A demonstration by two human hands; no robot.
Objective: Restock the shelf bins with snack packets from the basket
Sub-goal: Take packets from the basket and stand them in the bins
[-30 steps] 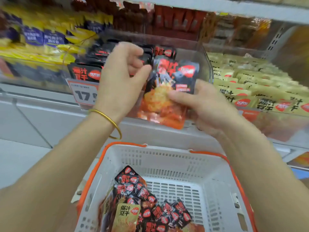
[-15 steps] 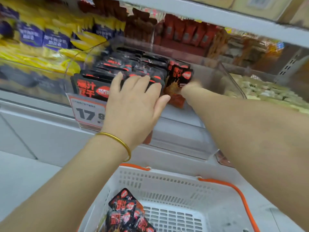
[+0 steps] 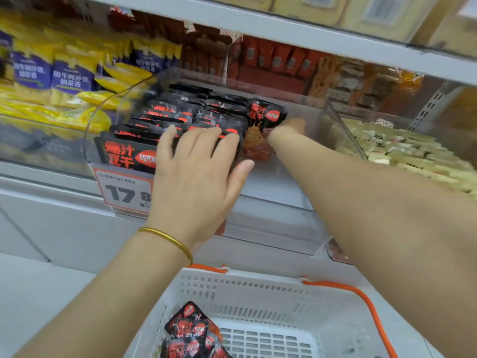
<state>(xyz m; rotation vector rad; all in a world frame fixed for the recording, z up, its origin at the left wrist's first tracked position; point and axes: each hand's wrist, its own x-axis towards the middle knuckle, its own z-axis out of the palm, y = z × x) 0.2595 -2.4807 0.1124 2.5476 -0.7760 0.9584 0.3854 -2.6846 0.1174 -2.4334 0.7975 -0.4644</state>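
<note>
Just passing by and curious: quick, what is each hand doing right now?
Left hand: open, straight fingers pressing on the black packets in the clear bin.
Right hand: mostly hidden beside one upright packet; grip cannot be told.

left hand (image 3: 196,174) flat on black packets (image 3: 180,120), right hand (image 3: 286,130) placing packet (image 3: 263,125) in bin (image 3: 284,213)

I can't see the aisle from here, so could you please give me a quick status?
Left hand flat on black packets. Right hand seating one packet in clear bin. Nothing blocking.
</note>
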